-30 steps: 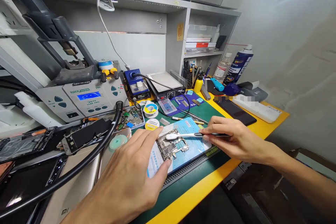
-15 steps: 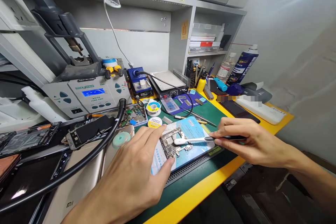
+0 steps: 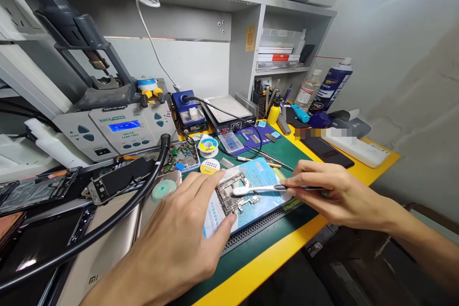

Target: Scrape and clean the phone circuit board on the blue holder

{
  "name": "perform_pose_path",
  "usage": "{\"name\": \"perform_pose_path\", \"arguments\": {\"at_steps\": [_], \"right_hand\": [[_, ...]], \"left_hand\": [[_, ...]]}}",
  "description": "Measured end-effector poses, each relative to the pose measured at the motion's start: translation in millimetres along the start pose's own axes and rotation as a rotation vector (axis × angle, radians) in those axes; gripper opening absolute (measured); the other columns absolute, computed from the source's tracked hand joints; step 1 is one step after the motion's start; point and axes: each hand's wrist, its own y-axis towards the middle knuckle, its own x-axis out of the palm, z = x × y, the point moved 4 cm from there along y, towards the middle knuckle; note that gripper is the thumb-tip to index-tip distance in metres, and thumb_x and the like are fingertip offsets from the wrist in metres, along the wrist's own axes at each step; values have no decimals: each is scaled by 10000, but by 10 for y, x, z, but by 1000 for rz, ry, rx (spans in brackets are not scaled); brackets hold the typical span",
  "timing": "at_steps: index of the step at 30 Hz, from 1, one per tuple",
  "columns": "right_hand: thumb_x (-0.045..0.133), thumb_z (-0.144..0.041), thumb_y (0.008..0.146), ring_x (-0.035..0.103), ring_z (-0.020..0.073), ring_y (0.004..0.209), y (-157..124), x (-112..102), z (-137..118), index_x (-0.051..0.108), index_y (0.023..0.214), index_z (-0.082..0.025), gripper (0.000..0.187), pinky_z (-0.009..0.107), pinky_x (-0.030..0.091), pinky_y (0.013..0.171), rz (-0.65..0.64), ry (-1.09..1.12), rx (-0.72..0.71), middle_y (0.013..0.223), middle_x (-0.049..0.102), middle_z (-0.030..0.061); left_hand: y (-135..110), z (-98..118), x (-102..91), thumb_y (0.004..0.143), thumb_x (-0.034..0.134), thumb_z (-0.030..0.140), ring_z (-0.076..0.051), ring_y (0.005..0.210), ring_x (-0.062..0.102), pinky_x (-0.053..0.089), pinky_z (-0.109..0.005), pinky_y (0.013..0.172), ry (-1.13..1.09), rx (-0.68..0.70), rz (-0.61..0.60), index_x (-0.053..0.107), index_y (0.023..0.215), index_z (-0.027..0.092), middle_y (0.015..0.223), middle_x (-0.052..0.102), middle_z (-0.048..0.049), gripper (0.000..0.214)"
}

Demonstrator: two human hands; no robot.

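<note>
A phone circuit board (image 3: 234,194) lies on a blue and white card (image 3: 251,210) on the green work mat (image 3: 287,150). My left hand (image 3: 179,244) presses on the card, its index finger and thumb flanking the board's left end. My right hand (image 3: 330,193) pinches a slim brush (image 3: 256,189) with a white head and dark handle. The brush head rests over the board's upper right part.
A grey hot-air station (image 3: 118,129) with a thick black hose (image 3: 118,210) stands at the left. Opened phones (image 3: 39,191) lie beside it. Solder spools (image 3: 208,146), a blue iron stand (image 3: 188,112), a preheater plate (image 3: 229,112), bottles (image 3: 332,87) and a white power strip (image 3: 358,148) crowd the back.
The brush head has slid a little back and forth over the board. My left hand has stayed pressed on the card. The camera shifted slightly.
</note>
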Motion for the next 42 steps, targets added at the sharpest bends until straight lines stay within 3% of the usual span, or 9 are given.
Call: {"name": "perform_pose_path", "arguments": {"at_steps": [8, 14, 20, 26, 32, 37, 42], "right_hand": [[627, -204, 1060, 617, 165, 673, -22, 3, -11, 818, 1056, -177, 193, 271, 472, 564, -29, 9, 5, 810, 657, 77], [633, -190, 1045, 602, 158, 672, 43, 44, 18, 819, 1099, -163, 195, 260, 469, 555, 33, 2, -25, 828, 649, 77], [669, -290, 1041, 637, 170, 668, 84, -117, 91, 842, 1042, -203, 194, 259, 456, 516, -22, -5, 52, 836, 696, 86], [640, -334, 1062, 627, 161, 682, 198, -23, 107, 848, 1048, -149, 279, 271, 488, 600, -89, 49, 28, 827, 681, 83], [654, -389, 1053, 671, 179, 751, 208, -109, 177, 862, 1079, -180, 296, 276, 508, 650, -137, 25, 120, 907, 727, 94], [614, -364, 1070, 637, 166, 705, 247, -54, 119, 862, 1111, -161, 323, 277, 478, 619, -163, 20, 62, 870, 707, 94], [645, -408, 1062, 679, 172, 765, 212, -134, 180, 857, 1097, -176, 316, 268, 501, 657, -186, 30, 134, 906, 734, 88]], "left_hand": [[30, 2, -3, 985, 594, 384, -301, 1234, 669, 572, -497, 1026, -13, -5, -8, 462, 1457, 250, 1329, 696, -98, 508], [24, 13, -15, 982, 596, 369, -293, 1204, 676, 580, -499, 1008, -23, -14, -24, 456, 1463, 254, 1305, 701, -90, 514], [11, 16, -15, 984, 603, 375, -289, 1249, 656, 576, -492, 1035, -26, -26, -24, 448, 1476, 268, 1340, 690, -81, 527], [10, 11, -18, 983, 604, 376, -276, 1201, 676, 600, -473, 977, -23, -35, -27, 460, 1458, 276, 1304, 700, -74, 506], [26, 21, -18, 990, 594, 375, -291, 1227, 670, 599, -489, 980, -15, -27, -28, 455, 1468, 254, 1326, 695, -96, 513], [28, 31, -37, 986, 600, 361, -281, 1188, 676, 598, -488, 977, -14, -27, -28, 469, 1459, 241, 1293, 697, -96, 505], [13, 26, -47, 991, 592, 358, -273, 1198, 672, 594, -476, 982, -12, -29, -32, 461, 1463, 257, 1294, 692, -88, 501]]}}
